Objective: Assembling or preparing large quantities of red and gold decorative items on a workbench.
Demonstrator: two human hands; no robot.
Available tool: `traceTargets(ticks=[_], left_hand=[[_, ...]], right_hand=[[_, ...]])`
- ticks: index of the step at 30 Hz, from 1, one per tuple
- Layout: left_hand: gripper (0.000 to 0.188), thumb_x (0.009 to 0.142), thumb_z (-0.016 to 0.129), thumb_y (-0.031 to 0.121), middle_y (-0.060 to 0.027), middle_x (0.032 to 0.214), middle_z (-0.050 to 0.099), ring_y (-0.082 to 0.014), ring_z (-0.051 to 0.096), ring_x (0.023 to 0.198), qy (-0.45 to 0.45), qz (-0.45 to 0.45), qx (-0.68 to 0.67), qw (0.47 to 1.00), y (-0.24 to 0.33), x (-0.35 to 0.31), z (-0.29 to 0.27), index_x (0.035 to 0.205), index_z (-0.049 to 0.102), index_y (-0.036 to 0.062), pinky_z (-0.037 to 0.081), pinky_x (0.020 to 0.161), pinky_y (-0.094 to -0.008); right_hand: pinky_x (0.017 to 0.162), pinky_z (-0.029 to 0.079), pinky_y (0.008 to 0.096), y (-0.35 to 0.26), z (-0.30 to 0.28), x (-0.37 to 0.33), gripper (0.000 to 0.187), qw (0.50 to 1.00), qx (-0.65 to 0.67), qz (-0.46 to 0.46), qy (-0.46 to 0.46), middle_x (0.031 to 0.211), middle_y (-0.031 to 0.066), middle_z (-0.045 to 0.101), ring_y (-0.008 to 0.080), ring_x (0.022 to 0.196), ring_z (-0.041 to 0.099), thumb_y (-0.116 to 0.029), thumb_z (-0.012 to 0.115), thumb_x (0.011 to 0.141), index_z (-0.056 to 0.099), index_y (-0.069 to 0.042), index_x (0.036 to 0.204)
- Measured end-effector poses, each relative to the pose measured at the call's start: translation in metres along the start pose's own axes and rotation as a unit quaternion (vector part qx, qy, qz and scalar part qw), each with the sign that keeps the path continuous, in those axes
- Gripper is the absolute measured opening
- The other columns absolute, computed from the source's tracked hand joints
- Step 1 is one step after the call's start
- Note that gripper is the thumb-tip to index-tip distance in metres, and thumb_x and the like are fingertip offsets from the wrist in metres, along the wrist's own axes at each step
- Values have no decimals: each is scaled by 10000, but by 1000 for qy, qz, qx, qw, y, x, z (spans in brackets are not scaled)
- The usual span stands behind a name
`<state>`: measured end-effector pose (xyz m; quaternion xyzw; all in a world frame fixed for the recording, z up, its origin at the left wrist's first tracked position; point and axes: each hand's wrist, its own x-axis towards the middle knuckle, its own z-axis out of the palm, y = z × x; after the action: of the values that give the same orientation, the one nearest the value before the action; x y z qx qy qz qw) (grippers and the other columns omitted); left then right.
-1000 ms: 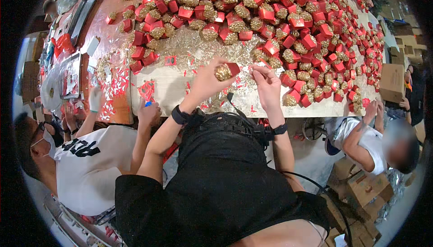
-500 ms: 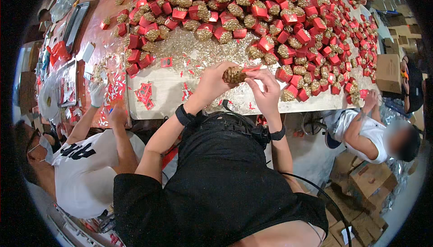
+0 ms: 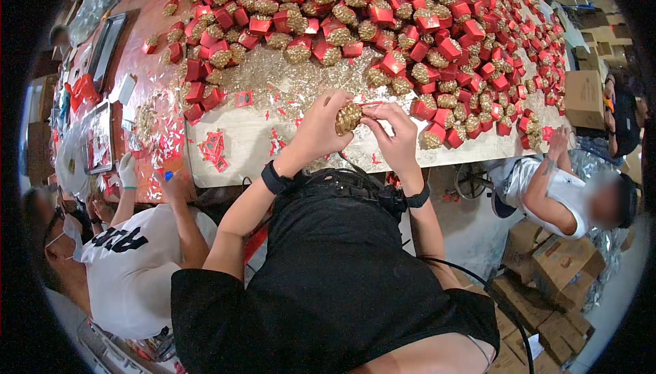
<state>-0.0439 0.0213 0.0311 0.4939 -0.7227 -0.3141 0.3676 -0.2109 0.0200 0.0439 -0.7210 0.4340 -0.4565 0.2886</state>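
Observation:
Over the front part of the table, my left hand (image 3: 320,129) grips a gold, knobbly ornament shaped like a pine cone (image 3: 348,119). Close beside it on the right, my right hand (image 3: 395,135) pinches a thin red piece (image 3: 373,104) against the ornament's upper right side. Fingers partly cover where the two meet, so I cannot tell whether they are joined. Beyond my hands lies a big heap of similar gold ornaments with red faceted bases (image 3: 342,15).
Flat red cut-outs (image 3: 214,148) and gold flakes are scattered on the pale board (image 3: 236,122). A person in a white shirt (image 3: 140,264) works at my left, another (image 3: 560,193) at the right table edge. Cardboard boxes (image 3: 564,264) stand lower right.
The gold ornament has turned in my left hand and shows more of its knobbly side. My right hand stays at the red piece. The left co-worker's gloved hand has moved lower.

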Motion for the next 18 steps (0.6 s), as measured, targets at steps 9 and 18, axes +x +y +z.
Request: traceTargets(ticks=[9,18], left_hand=[[414,581,635,72,-154,929,538,-343,502,921,-43,7,94,995,7,-6,1,966,486,39,422,784,-401],[364,590,613,27,-187,906,532,-362,502,908,-96,47,153,982,20,-5,16,914,446,22,419,764,-420]], right_hand=[[596,477,297,2,-3,-9,140,995,70,57,-38,734,105,535,214,726,592,149,542,687,555,29,758],[571,467,309,-14,-27,-11,149,991,-77,40,-105,708,135,501,273,655,564,143,498,644,519,26,734]])
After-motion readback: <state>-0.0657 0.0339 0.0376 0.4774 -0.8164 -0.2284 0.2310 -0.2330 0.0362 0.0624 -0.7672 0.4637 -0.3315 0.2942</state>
